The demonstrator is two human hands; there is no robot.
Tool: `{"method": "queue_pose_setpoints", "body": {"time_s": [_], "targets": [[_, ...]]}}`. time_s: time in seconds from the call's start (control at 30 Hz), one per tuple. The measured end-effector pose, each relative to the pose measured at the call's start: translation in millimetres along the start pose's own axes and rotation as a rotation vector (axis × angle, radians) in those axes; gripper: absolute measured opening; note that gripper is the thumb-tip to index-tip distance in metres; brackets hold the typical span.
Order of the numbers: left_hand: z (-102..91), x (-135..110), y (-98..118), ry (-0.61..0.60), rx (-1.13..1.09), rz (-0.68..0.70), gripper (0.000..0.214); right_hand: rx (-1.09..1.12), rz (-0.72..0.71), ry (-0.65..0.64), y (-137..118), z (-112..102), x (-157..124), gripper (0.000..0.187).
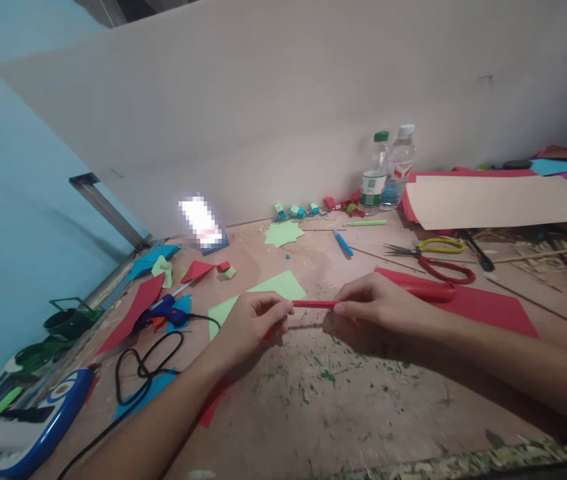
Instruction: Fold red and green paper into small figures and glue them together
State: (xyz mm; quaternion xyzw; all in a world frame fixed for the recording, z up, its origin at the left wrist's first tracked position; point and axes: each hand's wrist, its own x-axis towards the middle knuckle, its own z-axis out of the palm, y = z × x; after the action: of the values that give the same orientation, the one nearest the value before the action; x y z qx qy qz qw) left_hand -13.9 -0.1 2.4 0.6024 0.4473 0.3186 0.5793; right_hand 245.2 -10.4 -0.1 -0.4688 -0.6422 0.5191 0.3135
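A thin red paper strip (313, 304) is stretched level between my two hands, just above the table. My left hand (262, 320) pinches one end between thumb and fingers. At the other end my right hand (368, 303) pinches it in the same way. Behind my left hand lies a light green paper sheet (283, 285), partly hidden by the hand. A red paper sheet (493, 308) sits beyond my right forearm, with a rolled red piece (430, 291) on it. Part of another red paper (212, 405) shows beside my left forearm.
Scissors (443, 267) with yellow and red handles lie at the right. Two plastic bottles (373, 190) stand by the board. On the left are a blue glue gun (166, 310) with a looped black cord (146, 370) and a lit phone (200, 223). Green scraps (330, 377) litter the table.
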Motion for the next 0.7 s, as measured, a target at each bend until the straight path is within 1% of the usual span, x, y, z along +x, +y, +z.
{"method": "queue_pose_setpoints", "body": {"time_s": [0.07, 0.13, 0.23, 0.33, 0.4, 0.5, 0.57, 0.7], "targets": [[4.1, -2.7, -0.5, -0.034, 0.055, 0.012, 0.036, -0.033, 0.014, -0.093, -3.1, 3.9, -3.9, 0.031], [7.4, -4.8, -1.3, -0.043, 0.036, 0.014, 0.036, 0.019, 0.040, -0.156, -5.9, 8.0, -7.1, 0.035], [9.1, -5.4, -2.5, 0.002, -0.035, 0.004, 0.032, 0.080, 0.059, -0.201, -7.8, 11.7, -9.6, 0.039], [9.5, -3.7, -3.0, 0.034, -0.070, 0.007, 0.027, 0.053, 0.065, -0.248, -6.6, 10.3, -9.9, 0.038], [11.7, -3.6, -2.8, 0.031, -0.076, 0.009, 0.022, -0.003, 0.052, -0.292, -5.4, 8.1, -9.7, 0.036], [18.7, -7.3, -1.5, -0.006, -0.032, 0.036, 0.013, -0.048, 0.035, -0.329, -6.1, 7.8, -10.7, 0.033], [23.8, -11.4, 0.5, -0.024, -0.020, 0.048, 0.009, 0.021, 0.060, -0.341, -7.8, 11.2, -12.4, 0.032], [29.0, -17.0, 4.5, -0.019, -0.104, 0.053, 0.011, 0.285, 0.135, -0.324, -7.9, 21.9, -15.9, 0.037]]}}
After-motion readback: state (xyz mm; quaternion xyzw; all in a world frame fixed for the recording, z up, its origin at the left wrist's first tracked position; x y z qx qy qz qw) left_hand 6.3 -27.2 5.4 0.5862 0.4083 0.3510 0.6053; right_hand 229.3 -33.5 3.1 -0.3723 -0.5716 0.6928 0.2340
